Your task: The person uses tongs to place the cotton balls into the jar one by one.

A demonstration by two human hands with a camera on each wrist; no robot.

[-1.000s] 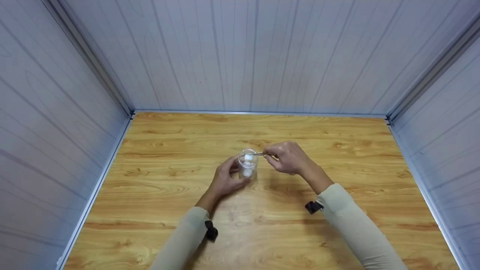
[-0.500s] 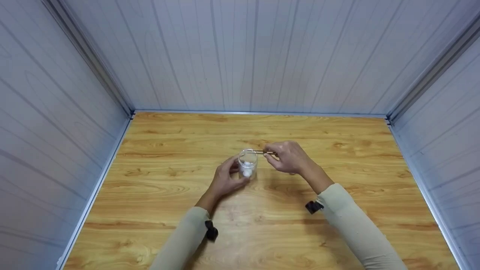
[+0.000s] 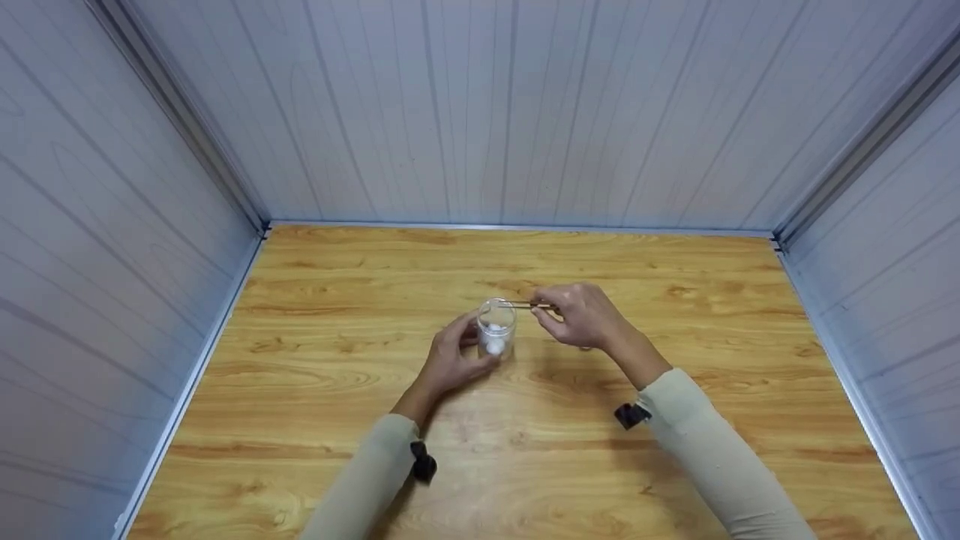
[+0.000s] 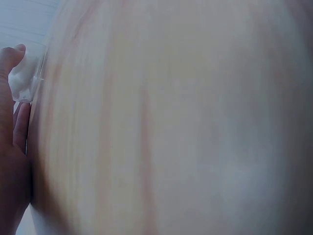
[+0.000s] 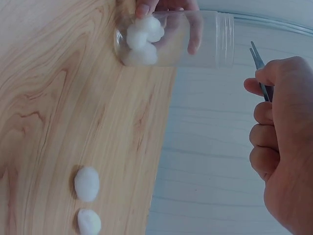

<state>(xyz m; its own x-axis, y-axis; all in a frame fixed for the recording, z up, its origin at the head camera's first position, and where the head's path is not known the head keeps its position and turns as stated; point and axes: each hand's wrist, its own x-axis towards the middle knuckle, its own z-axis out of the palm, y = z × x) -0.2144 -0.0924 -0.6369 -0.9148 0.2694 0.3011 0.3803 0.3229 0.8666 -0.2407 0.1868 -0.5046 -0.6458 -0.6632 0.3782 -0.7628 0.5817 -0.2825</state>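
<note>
Near the middle of the table stands an uncapped clear plastic jar (image 3: 496, 319) with several white cotton balls (image 5: 142, 41) at its bottom. My left hand (image 3: 456, 354) grips the jar from the left, its thumb and fingers around the lower wall. In my right hand (image 3: 581, 315) a pair of metal tweezers (image 5: 258, 61) is pinched between thumb and forefinger, the other fingers curled. The tweezers' tips point left over the jar's mouth, slightly apart, with nothing between them. Only part of the left hand and jar shows in the left wrist view.
Two loose cotton balls (image 5: 87, 184) lie on the wooden table (image 3: 337, 300) in the right wrist view; in the head view the right hand mostly hides them. Pale panel walls (image 3: 480, 112) rise at the back and both sides.
A cotton ball in the tweezers at the jar's mouth has been let go and dropped inside. The tweezers have opened, and the right hand has shifted slightly right. The left hand has stayed put.
</note>
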